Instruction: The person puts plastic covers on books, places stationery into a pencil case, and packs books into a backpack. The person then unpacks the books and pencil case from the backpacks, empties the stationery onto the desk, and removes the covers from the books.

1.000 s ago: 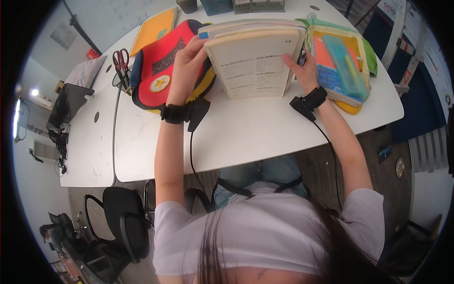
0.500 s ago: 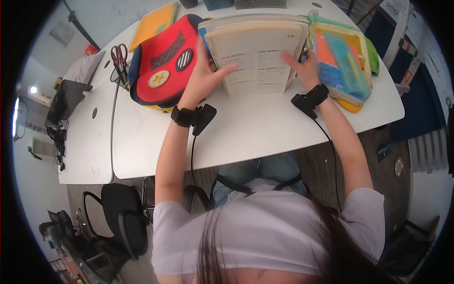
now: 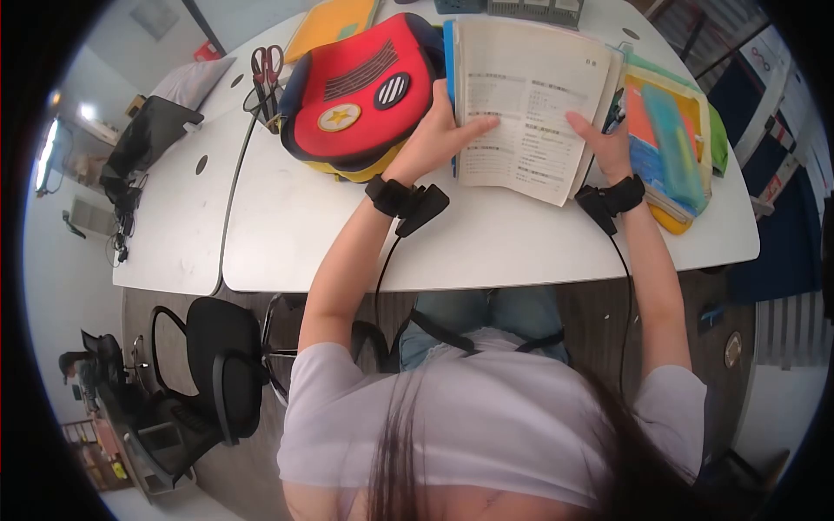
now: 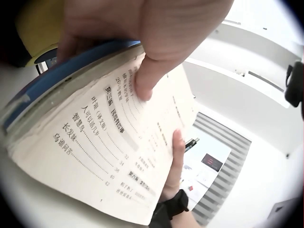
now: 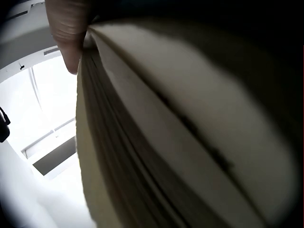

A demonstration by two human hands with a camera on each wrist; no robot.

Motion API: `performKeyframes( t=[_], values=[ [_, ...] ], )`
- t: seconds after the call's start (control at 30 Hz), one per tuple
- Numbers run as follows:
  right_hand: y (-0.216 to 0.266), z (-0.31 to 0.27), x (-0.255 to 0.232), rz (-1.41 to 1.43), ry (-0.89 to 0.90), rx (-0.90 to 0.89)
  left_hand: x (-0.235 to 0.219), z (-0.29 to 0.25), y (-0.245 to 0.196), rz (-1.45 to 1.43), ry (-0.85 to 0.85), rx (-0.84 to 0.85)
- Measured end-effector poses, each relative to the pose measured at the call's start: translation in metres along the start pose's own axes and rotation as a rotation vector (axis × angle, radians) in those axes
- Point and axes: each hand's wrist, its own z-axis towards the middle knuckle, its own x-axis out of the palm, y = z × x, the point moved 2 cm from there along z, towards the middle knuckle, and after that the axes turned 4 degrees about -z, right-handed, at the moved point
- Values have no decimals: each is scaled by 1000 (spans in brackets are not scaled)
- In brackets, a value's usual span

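While the left hand (image 3: 447,139) grips one side, thumb across the printed page, the right hand (image 3: 608,143) pinches the opposite edge, so the blue-edged stack of cream-paged paper books (image 3: 534,113) stands tilted between the two hands, its page facing the person. Whether its lower edge touches the bench is hard to tell.

The white, smooth-topped bench (image 3: 347,252) carries a red, navy and yellow fabric backpack (image 3: 365,87) just beside the left hand, and a yellow-bordered pouch (image 3: 704,139) with a translucent teal case (image 3: 665,148) on it near the right hand. Farther left are dark-red-handled scissors (image 3: 268,65); behind the backpack lies a yellow-orange folder (image 3: 334,30). A black office chair (image 3: 221,369) stands on the dark floor (image 3: 278,486).

The left wrist view makes out Chinese lines with page numbers such as 32 and 34, too small to read from the head; the right wrist view shows loosely parted leaves along the stack's edge, dim and blurred.
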Motion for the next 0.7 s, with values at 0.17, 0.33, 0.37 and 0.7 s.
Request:
performKeyframes(
  t=[0.17, 0.33, 0.37, 0.7],
  values=[
    [2, -2, 9, 272, 195, 332, -11, 3, -20, -134, 45, -305],
    [-10, -3, 18, 539, 137, 510, -31, -1, -38, -24, 104, -204],
    [-15, -1, 17, 630, 122, 567, -39, -6, -47, 34, 127, -226],
    [1, 2, -7, 812, 1, 582, -159, -62, -15, 1090, 163, -73]
  ],
)
